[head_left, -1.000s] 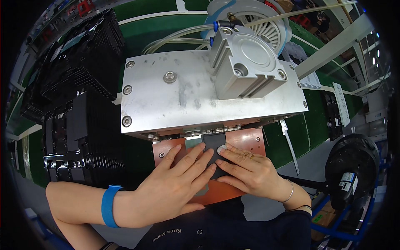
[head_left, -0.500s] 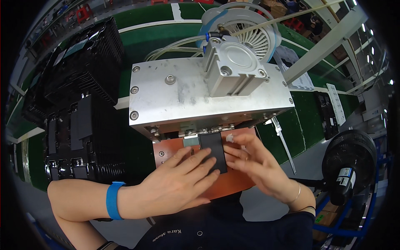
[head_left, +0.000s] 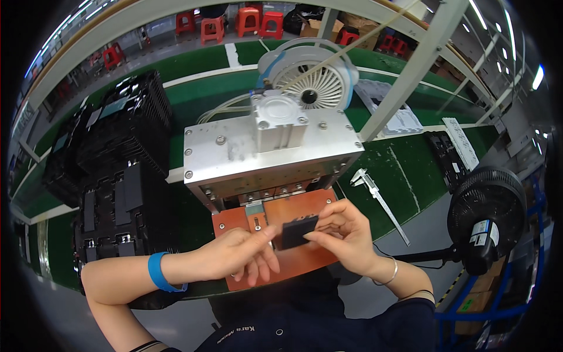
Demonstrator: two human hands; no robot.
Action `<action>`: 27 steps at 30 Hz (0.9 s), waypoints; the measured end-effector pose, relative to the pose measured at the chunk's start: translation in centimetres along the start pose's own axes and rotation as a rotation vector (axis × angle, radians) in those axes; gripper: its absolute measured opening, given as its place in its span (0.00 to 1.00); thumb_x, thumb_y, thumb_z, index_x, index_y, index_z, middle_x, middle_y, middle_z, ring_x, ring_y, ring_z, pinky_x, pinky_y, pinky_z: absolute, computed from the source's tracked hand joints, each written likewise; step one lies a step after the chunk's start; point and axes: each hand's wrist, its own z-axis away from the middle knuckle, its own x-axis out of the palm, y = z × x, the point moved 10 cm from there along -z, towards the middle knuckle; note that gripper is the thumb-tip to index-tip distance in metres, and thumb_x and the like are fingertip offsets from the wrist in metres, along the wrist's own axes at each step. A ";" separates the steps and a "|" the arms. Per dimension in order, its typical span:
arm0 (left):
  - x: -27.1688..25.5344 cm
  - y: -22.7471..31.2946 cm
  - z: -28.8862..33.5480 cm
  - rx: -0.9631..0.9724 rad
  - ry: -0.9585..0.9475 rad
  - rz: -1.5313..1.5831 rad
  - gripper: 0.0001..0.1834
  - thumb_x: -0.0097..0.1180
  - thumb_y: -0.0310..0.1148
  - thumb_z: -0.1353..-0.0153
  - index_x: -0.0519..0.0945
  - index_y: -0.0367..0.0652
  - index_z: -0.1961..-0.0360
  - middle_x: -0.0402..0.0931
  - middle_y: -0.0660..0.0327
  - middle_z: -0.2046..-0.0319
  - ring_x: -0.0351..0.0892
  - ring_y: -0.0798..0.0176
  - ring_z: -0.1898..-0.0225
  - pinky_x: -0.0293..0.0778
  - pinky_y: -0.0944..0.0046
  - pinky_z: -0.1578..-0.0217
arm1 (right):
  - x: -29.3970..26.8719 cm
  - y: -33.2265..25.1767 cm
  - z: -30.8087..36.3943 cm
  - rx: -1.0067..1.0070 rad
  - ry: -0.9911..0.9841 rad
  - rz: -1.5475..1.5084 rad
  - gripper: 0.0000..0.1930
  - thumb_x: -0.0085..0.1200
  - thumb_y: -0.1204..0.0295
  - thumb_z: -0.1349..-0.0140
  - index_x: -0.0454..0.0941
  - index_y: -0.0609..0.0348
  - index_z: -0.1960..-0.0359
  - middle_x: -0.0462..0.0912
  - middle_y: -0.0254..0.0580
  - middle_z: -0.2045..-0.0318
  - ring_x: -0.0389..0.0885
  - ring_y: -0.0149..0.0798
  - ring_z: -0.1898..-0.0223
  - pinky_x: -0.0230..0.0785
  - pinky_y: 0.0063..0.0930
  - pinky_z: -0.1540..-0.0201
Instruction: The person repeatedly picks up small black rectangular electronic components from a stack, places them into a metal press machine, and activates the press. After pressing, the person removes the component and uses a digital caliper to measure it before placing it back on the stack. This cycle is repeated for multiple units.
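One block (head_left: 297, 233): above orange board (head_left: 296, 204) — not put down
Right hand (head_left: 347, 237): pinching block
Left hand (head_left: 243, 252): loose, left of grip

A person's right hand (head_left: 346, 236) pinches a flat dark piece (head_left: 298, 233) above an orange plate (head_left: 296, 206). The left hand (head_left: 241, 251), fingers loosely spread, is just beside the piece's left edge. Behind the plate stands a silver metal machine (head_left: 226, 159). Stacked black trays (head_left: 132, 120) sit at left; at right, a caliper (head_left: 384, 206) lies on a green work surface (head_left: 404, 202), a black fan (head_left: 485, 196) beyond.
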 end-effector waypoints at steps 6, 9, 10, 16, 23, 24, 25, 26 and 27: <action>1.1 -0.8 -0.2 0.009 0.027 0.308 0.27 0.42 0.52 0.27 0.80 0.38 0.65 0.78 0.62 0.79 0.68 0.76 0.86 0.61 0.76 0.88 | 5.7 -7.5 3.5 -1.026 -0.213 0.794 0.13 0.64 0.74 0.48 0.82 0.59 0.60 0.84 0.40 0.60 0.84 0.38 0.56 0.80 0.30 0.58; 0.6 0.8 0.1 0.212 0.048 0.266 0.20 0.49 0.46 0.29 0.81 0.39 0.64 0.82 0.59 0.74 0.76 0.75 0.81 0.64 0.78 0.87 | 2.0 -7.1 2.3 -0.899 0.034 0.875 0.17 0.64 0.74 0.47 0.80 0.59 0.55 0.81 0.42 0.54 0.80 0.43 0.51 0.77 0.35 0.52; 0.3 1.3 0.2 0.249 0.099 0.274 0.18 0.51 0.45 0.29 0.81 0.39 0.64 0.83 0.58 0.73 0.78 0.74 0.79 0.66 0.78 0.86 | -0.3 -6.7 1.9 -0.834 0.163 0.908 0.17 0.63 0.74 0.47 0.79 0.60 0.54 0.81 0.42 0.53 0.80 0.45 0.50 0.76 0.37 0.50; -2.1 1.8 0.0 0.334 0.286 0.275 0.14 0.59 0.36 0.36 0.78 0.35 0.58 0.82 0.56 0.68 0.83 0.66 0.71 0.80 0.68 0.72 | -23.3 7.4 4.0 0.138 0.514 1.333 0.23 0.60 0.78 0.53 0.77 0.62 0.50 0.76 0.55 0.57 0.76 0.57 0.53 0.70 0.44 0.49; -3.6 0.7 -0.6 0.339 0.383 0.345 0.14 0.62 0.35 0.37 0.77 0.35 0.56 0.81 0.56 0.63 0.83 0.63 0.61 0.81 0.64 0.64 | -26.1 10.1 3.2 0.300 0.540 1.290 0.13 0.62 0.73 0.60 0.75 0.61 0.70 0.79 0.48 0.69 0.80 0.54 0.67 0.72 0.43 0.63; -3.7 0.6 -0.5 0.340 0.396 0.348 0.14 0.62 0.34 0.37 0.77 0.36 0.56 0.81 0.56 0.63 0.83 0.63 0.61 0.80 0.64 0.64 | -26.6 10.2 3.5 0.279 0.572 1.239 0.13 0.62 0.73 0.60 0.74 0.61 0.70 0.79 0.47 0.71 0.80 0.53 0.69 0.72 0.42 0.64; -3.7 0.5 -0.6 0.344 0.404 0.356 0.14 0.62 0.34 0.37 0.77 0.36 0.56 0.81 0.56 0.63 0.83 0.63 0.61 0.80 0.64 0.64 | -26.9 9.8 4.0 0.238 0.608 1.151 0.13 0.61 0.75 0.59 0.73 0.61 0.70 0.80 0.45 0.76 0.79 0.48 0.74 0.71 0.37 0.68; -3.8 0.5 -0.6 0.348 0.410 0.362 0.14 0.62 0.34 0.37 0.77 0.36 0.56 0.81 0.57 0.62 0.83 0.63 0.61 0.80 0.64 0.65 | -27.1 9.6 4.6 0.132 0.609 1.053 0.16 0.58 0.77 0.58 0.73 0.59 0.63 0.78 0.42 0.80 0.76 0.40 0.79 0.68 0.30 0.71; -3.7 0.3 -0.7 0.320 0.406 0.370 0.15 0.63 0.34 0.38 0.76 0.36 0.56 0.81 0.57 0.62 0.83 0.63 0.61 0.80 0.64 0.66 | -26.5 8.8 5.4 0.138 0.663 1.015 0.19 0.57 0.79 0.57 0.73 0.58 0.59 0.77 0.41 0.80 0.74 0.36 0.80 0.66 0.27 0.72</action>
